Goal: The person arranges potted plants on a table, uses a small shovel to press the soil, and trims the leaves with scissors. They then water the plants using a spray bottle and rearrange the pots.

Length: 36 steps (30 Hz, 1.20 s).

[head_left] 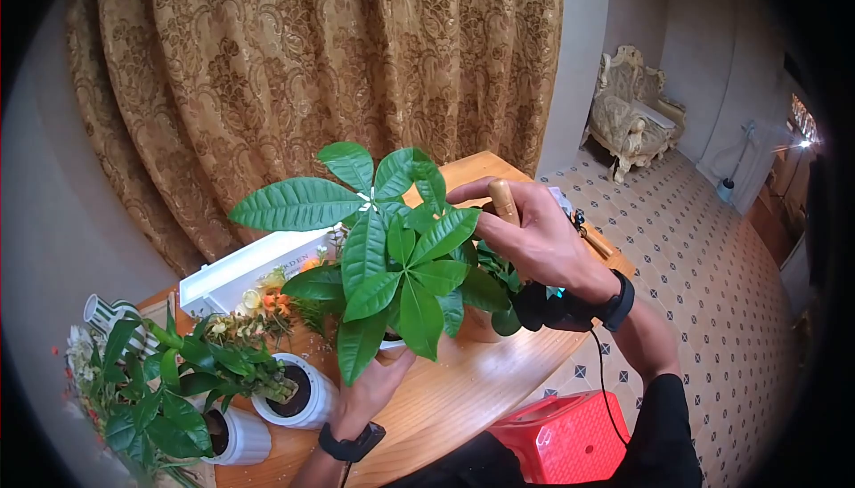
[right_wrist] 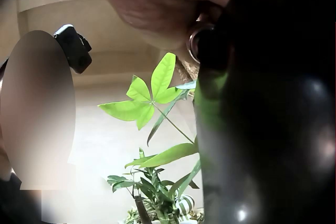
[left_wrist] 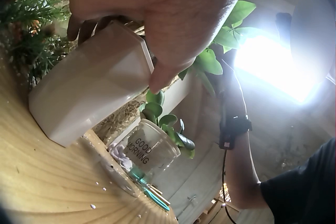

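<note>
A leafy green potted plant [head_left: 405, 270] with broad leaves stands in front of me on the wooden table. My left hand [head_left: 374, 392] grips its pale pot [left_wrist: 89, 87] near the rim, fingers on the far side and thumb on the near side. Above and right of the leaves, my right hand [head_left: 548, 234] holds a tool by its wooden handle [head_left: 503, 201], whose rounded end sticks up past the thumb. In the right wrist view a shiny metal ring [right_wrist: 195, 44] shows below the fingers. Leaves hide the tool's working end in the head view.
Two white pots [head_left: 307, 399] with plants stand left, near orange flowers [head_left: 278, 301] and a white planter box [head_left: 232, 279]. A clear "GOOD MORNING" cup [left_wrist: 149, 148] holds a small plant, beside teal-handled tools [left_wrist: 156, 200]. A red stool [head_left: 565, 439] stands by the table edge.
</note>
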Tool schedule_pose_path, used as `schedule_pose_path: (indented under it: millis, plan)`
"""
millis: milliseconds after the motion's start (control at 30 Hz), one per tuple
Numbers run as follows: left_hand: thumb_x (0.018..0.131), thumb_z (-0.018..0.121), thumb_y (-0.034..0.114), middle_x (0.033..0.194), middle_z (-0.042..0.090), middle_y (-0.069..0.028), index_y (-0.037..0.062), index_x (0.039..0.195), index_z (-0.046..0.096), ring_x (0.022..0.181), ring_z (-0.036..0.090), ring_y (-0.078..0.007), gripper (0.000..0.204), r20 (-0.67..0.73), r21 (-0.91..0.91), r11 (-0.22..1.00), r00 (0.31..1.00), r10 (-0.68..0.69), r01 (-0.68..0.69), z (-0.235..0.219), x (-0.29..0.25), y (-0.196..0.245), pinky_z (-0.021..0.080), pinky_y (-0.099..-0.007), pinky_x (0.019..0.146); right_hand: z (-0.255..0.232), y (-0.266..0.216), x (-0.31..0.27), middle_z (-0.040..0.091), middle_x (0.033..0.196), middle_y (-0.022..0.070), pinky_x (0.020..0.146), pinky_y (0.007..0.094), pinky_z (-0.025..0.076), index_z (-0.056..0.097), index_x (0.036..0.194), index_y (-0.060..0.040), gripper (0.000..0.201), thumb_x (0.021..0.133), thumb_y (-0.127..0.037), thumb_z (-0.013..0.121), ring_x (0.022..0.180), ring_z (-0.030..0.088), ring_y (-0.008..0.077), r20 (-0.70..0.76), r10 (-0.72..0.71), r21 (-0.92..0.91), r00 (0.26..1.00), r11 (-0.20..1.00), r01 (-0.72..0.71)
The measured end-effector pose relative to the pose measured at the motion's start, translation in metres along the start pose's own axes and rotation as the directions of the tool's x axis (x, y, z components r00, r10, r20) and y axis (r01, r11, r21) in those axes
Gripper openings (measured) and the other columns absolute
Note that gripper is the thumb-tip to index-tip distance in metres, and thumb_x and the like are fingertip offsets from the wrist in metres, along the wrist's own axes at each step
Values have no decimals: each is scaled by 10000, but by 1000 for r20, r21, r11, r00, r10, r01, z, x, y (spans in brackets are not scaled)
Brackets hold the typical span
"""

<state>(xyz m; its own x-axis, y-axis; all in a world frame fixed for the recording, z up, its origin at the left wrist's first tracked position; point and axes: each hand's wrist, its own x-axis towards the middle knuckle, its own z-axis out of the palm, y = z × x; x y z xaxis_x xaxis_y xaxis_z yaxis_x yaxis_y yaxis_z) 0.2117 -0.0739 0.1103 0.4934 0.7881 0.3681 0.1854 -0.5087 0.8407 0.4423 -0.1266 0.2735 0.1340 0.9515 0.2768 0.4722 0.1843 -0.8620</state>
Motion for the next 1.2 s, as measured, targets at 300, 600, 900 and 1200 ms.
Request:
schedule_pose_path:
  millis: [300,600,900,1200]
  plan:
    - [781,851,225,1018,698,-169,-23,1099,644,938,675,-320,453,-17,23,1000,1000,-3,3,1,0,2,518,-437,841,3,-3,13,682,841,49,679,278,520,690,1068,18,247,925,-183,679,767,621,76,-18,-42,-198,999,980,37]
    - [782,845,210,1027,703,-166,-19,1091,649,953,683,-315,432,-1,3,1000,1000,-28,28,0,0,0,522,-429,846,2,4,28,666,769,39,613,288,471,703,987,22,322,914,-289,739,692,581,93,-50,-42,-253,998,967,28]
    - [778,846,192,1046,703,-164,-22,1120,640,959,684,-304,453,-12,24,1000,1000,-20,21,1,0,-1,527,-422,846,2,-2,26,607,682,62,560,328,454,697,978,29,309,916,-273,710,629,558,122,4,-22,-170,1000,985,23]
    - [767,860,209,1059,694,-165,-22,1142,629,975,677,-307,498,5,20,1000,1000,-21,21,1,-1,-7,526,-419,859,-8,-8,6,629,759,43,597,295,481,681,1078,9,334,913,-282,693,681,587,99,3,13,-70,1000,997,-12]
